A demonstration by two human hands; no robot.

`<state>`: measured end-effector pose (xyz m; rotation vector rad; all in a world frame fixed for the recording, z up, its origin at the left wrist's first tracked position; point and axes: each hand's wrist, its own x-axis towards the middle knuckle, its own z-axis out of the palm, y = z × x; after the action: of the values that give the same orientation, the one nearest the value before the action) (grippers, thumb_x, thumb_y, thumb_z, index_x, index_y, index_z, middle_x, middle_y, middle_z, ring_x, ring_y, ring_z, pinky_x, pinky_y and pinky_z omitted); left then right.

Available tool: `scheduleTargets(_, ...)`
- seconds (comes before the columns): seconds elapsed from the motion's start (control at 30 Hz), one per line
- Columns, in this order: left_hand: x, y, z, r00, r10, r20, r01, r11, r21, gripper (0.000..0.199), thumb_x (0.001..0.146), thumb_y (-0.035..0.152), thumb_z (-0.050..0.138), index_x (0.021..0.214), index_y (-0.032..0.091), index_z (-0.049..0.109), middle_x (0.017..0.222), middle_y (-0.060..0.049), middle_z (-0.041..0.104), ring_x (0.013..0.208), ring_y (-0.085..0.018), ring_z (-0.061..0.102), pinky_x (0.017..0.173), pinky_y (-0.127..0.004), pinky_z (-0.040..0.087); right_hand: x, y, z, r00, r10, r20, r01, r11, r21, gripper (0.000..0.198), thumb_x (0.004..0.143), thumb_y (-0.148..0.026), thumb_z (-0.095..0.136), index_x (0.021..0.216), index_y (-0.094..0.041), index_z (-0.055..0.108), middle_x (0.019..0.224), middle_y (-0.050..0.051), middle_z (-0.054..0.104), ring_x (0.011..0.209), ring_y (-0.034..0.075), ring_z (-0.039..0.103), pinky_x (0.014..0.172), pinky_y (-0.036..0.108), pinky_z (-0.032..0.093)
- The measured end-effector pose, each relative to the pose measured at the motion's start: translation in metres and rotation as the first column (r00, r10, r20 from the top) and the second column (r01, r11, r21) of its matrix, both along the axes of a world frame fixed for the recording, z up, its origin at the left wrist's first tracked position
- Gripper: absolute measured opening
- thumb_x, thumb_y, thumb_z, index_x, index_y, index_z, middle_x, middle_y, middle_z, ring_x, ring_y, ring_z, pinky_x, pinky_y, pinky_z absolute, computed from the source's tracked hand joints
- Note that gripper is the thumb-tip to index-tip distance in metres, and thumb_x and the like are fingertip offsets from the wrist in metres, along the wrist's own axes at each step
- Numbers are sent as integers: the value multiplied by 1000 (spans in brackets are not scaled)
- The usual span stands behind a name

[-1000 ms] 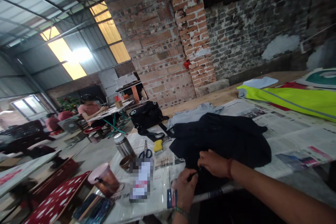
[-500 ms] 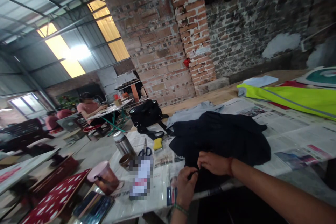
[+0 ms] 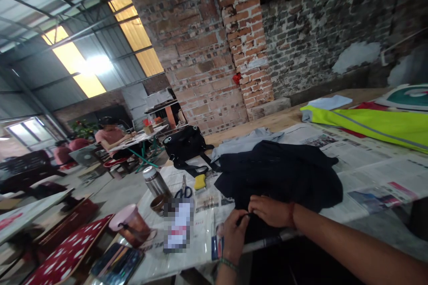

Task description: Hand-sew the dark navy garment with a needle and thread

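Observation:
A dark navy garment [image 3: 281, 171] lies bunched on the newspaper-covered table, its lower edge hanging over the front. My left hand [image 3: 235, 231] pinches the near left edge of the cloth between thumb and fingers. Close beside it, my right hand [image 3: 270, 210] also grips the fabric, its fingertips almost meeting the left ones. Any small item between the fingertips is too hidden to make out. Behind the garment lies a light grey cloth [image 3: 245, 142].
Left of the garment are a yellow sponge-like block [image 3: 199, 181], scissors [image 3: 183, 191], a steel flask [image 3: 156, 182], a brown cup [image 3: 160, 205], a pink bucket [image 3: 132, 226] and a black bag [image 3: 185, 144]. A yellow vest [image 3: 371, 124] and an iron [image 3: 408, 97] lie right. People sit far left.
The view has shifted slightly. Both hands keep their grip on the dark cloth at nearly the same spot, with only slight finger movement.

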<state>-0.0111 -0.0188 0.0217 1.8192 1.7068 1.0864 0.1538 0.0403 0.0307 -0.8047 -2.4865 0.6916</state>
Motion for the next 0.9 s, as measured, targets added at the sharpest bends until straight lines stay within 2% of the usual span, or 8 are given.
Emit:
scheduleTargets(0.1,0,0,4,1000,8,-1,-8,1000,-28,17,71,27,54,77,22,68,74,1,68,71,-18,59,68,-28,43,0,-2,2,998,-27,-48,27,1000,-3,34,82,-8,35,108,-19,53,102,6,60,92,16,55,81,28,40)
scheduleTargets(0.27,-1,-1,8,1000,7,-17,-8,998,-69,16,69,26,55,75,23,70,68,2,68,66,-17,58,65,-26,43,-6,-3,3,995,-50,-90,49,999,-11,33,83,-11,36,110,-19,52,89,4,65,82,15,60,74,26,44)
scheduleTargets(0.5,1,0,6,997,68,-22,-70,994,-83,19,70,32,55,77,22,70,68,2,68,67,-18,58,65,-27,41,-3,-5,-4,984,-55,-167,64,997,49,42,81,-9,38,119,-25,47,100,2,64,93,15,58,84,29,41)
scheduleTargets(0.6,1,0,6,998,66,-6,-66,993,-97,19,70,33,56,75,21,70,67,2,67,64,-16,57,62,-25,41,8,-9,-8,959,-153,-239,181,979,99,36,82,-9,35,112,-20,50,107,8,58,100,18,52,87,33,38)
scheduleTargets(0.7,2,0,7,998,58,8,-56,992,-113,19,70,34,56,73,21,70,62,3,65,61,-15,55,57,-23,40,17,-21,-11,933,-213,-290,264,952,152,23,82,-14,39,99,-18,54,102,11,55,99,22,48,89,39,34)
scheduleTargets(0.9,5,-1,11,999,50,9,-48,992,-121,18,71,32,55,70,21,70,60,4,63,61,-14,53,58,-22,40,5,-38,-13,966,-153,-208,197,957,214,19,76,-22,57,95,-21,56,98,6,55,93,21,46,86,38,30)
